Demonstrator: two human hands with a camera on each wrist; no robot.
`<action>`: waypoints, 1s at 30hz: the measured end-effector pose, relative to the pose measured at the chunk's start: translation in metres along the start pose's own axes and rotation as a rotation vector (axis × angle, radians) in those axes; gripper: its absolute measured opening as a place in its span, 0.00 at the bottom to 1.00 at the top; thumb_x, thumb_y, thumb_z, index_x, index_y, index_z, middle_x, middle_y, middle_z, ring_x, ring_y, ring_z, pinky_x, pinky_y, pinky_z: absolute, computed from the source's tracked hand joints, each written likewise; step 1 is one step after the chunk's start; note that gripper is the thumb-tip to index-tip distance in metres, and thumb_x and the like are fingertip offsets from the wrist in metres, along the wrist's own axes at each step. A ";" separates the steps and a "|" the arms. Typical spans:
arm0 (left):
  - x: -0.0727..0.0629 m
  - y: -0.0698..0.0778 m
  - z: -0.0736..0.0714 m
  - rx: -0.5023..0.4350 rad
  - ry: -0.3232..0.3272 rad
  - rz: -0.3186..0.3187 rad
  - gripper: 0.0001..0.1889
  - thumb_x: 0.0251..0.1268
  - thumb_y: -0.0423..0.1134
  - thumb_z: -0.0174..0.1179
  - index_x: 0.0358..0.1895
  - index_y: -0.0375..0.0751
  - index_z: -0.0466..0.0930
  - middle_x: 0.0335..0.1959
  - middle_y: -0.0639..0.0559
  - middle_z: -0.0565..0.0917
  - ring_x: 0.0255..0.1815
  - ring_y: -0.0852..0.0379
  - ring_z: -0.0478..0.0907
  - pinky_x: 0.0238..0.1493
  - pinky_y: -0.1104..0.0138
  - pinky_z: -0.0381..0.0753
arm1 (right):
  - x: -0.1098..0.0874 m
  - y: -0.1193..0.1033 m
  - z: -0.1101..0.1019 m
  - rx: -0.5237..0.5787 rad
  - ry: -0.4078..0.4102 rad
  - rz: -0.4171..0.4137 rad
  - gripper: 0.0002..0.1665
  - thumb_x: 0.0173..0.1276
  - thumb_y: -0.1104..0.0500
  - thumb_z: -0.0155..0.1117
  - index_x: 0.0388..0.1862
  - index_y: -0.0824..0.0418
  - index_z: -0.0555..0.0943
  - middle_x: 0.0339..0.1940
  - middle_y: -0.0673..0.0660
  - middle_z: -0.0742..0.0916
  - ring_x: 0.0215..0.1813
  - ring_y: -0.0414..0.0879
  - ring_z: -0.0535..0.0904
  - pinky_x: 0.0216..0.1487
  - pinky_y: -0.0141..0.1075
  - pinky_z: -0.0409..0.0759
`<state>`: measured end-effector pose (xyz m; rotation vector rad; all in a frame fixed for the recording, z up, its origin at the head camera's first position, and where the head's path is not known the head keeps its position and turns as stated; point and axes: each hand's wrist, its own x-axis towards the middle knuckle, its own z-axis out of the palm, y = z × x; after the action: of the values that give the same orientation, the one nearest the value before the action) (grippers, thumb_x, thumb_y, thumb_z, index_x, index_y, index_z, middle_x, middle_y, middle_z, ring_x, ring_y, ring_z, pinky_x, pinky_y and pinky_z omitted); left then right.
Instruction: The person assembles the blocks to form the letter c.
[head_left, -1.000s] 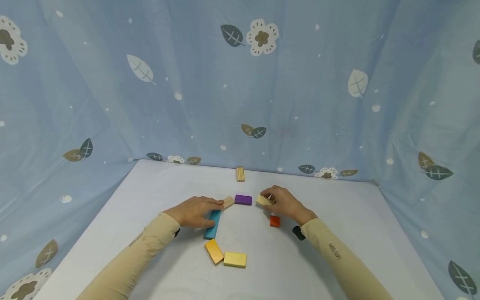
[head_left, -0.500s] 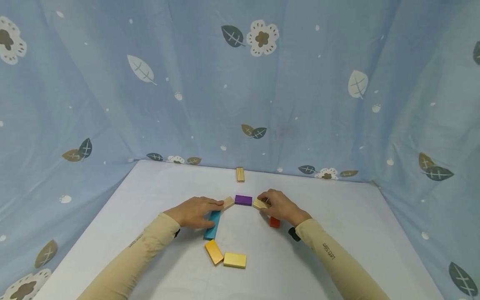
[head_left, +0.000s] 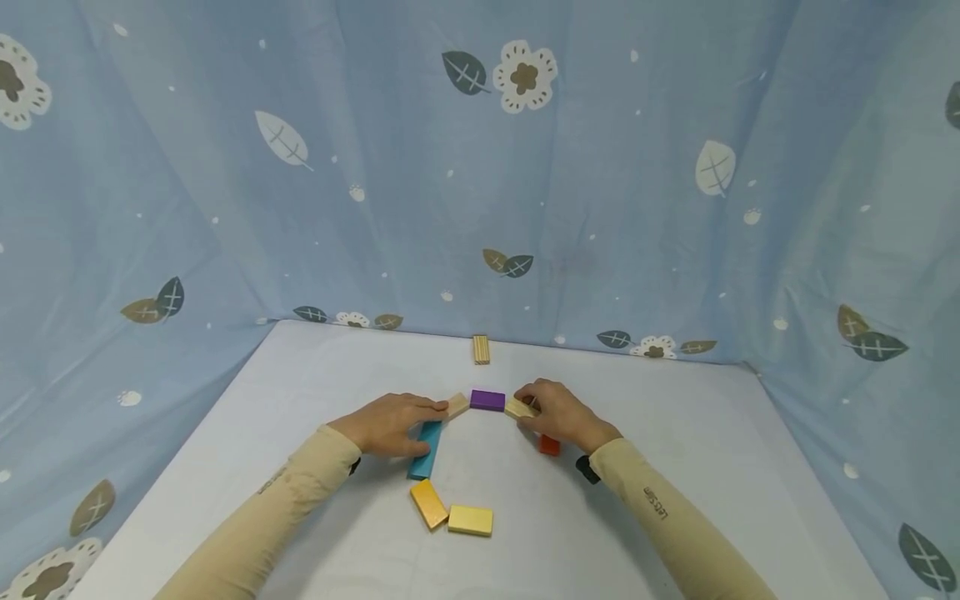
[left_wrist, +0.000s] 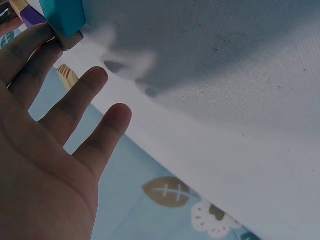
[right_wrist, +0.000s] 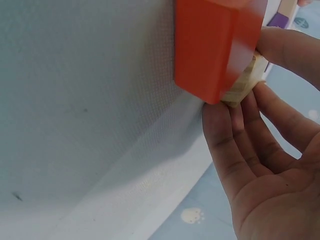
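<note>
My left hand (head_left: pixel 393 423) lies over the left side of the arrangement. Its fingertips touch a plain wooden block (head_left: pixel 457 406), while the thumb is at a blue block (head_left: pixel 424 463). In the left wrist view two fingers reach the blue block (left_wrist: pixel 65 17) and the others are spread. Between the hands lies a purple block (head_left: pixel 487 401). Just right of it, my right hand (head_left: pixel 562 414) pinches a pale wooden block (head_left: pixel 516 408) between thumb and fingers. Below that hand is a red block (head_left: pixel 550 446), large in the right wrist view and partly in front of the wooden one.
An orange block (head_left: pixel 429 505) and a yellow block (head_left: pixel 470 520) lie toward the front of the white table (head_left: pixel 600 550). At the back stands a striped wooden block (head_left: pixel 481 350). A blue patterned curtain (head_left: pixel 390 183) borders the table.
My right hand has slid left and slightly nearer with the pale wooden block, bringing it up beside the purple one. My left hand has stayed where it was.
</note>
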<state>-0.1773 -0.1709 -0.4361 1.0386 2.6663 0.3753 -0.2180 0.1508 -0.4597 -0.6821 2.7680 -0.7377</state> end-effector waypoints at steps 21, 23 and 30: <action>0.001 -0.003 0.002 -0.001 -0.003 -0.014 0.30 0.67 0.45 0.65 0.72 0.42 0.74 0.76 0.51 0.69 0.74 0.44 0.66 0.73 0.47 0.64 | 0.001 -0.004 0.001 -0.007 0.006 0.038 0.24 0.62 0.58 0.77 0.56 0.62 0.84 0.42 0.50 0.84 0.43 0.42 0.80 0.46 0.36 0.82; 0.000 -0.004 0.002 0.003 0.003 -0.008 0.30 0.67 0.45 0.65 0.71 0.42 0.74 0.75 0.51 0.69 0.74 0.44 0.67 0.73 0.47 0.65 | 0.001 -0.005 0.001 -0.004 0.008 0.039 0.24 0.62 0.57 0.77 0.56 0.63 0.84 0.42 0.50 0.84 0.43 0.42 0.80 0.47 0.36 0.83; 0.000 -0.004 0.001 -0.011 0.007 0.010 0.30 0.67 0.45 0.65 0.71 0.41 0.74 0.75 0.50 0.69 0.73 0.43 0.67 0.73 0.46 0.65 | 0.002 -0.005 0.002 -0.008 0.006 0.055 0.25 0.63 0.57 0.77 0.57 0.62 0.84 0.43 0.50 0.84 0.44 0.42 0.80 0.49 0.37 0.83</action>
<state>-0.1796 -0.1740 -0.4384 1.0490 2.6629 0.3962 -0.2172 0.1457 -0.4590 -0.6032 2.7846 -0.7189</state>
